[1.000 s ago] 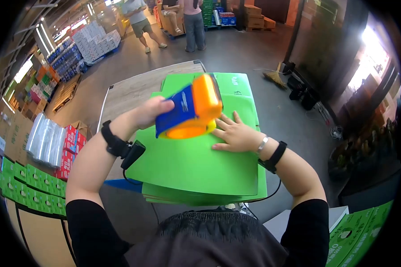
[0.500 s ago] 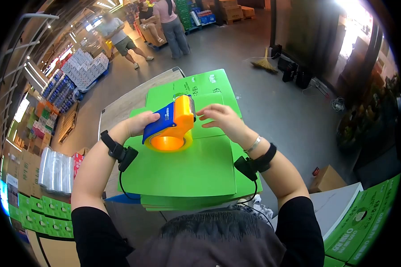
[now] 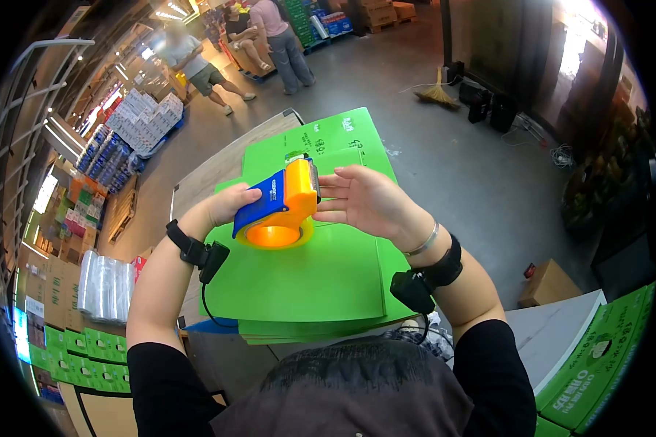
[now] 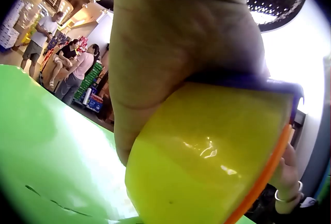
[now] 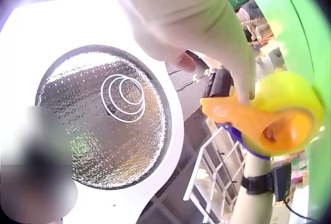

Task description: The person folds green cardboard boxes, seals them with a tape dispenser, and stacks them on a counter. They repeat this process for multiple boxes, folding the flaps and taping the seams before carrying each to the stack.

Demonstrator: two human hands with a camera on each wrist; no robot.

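A blue and orange tape dispenser point(image 3: 273, 200) with a yellow roll is held above green cardboard sheets point(image 3: 306, 280). The left hand point(image 3: 232, 203) grips its blue body, thumb on top. In the left wrist view that hand point(image 4: 176, 43) curls over the yellow tape roll point(image 4: 207, 157). The right hand point(image 3: 372, 202) is at the dispenser's front end, palm turned inward, fingers extended toward it. In the right wrist view the fingers of the right hand point(image 5: 191, 22) reach the orange dispenser frame point(image 5: 238, 115); whether they pinch the tape end cannot be told.
The green stack lies on a wood-grain table point(image 3: 219, 160). Green cartons point(image 3: 598, 349) and a light slab point(image 3: 554, 328) stand at lower right, near a small brown box point(image 3: 550, 284). A broom point(image 3: 439, 95) lies on the floor beyond. People stand and sit at the back.
The right hand has lifted off the green sheet and moved to the dispenser's front. The dispenser has come lower and left, still in the left hand, and the head view has shifted.
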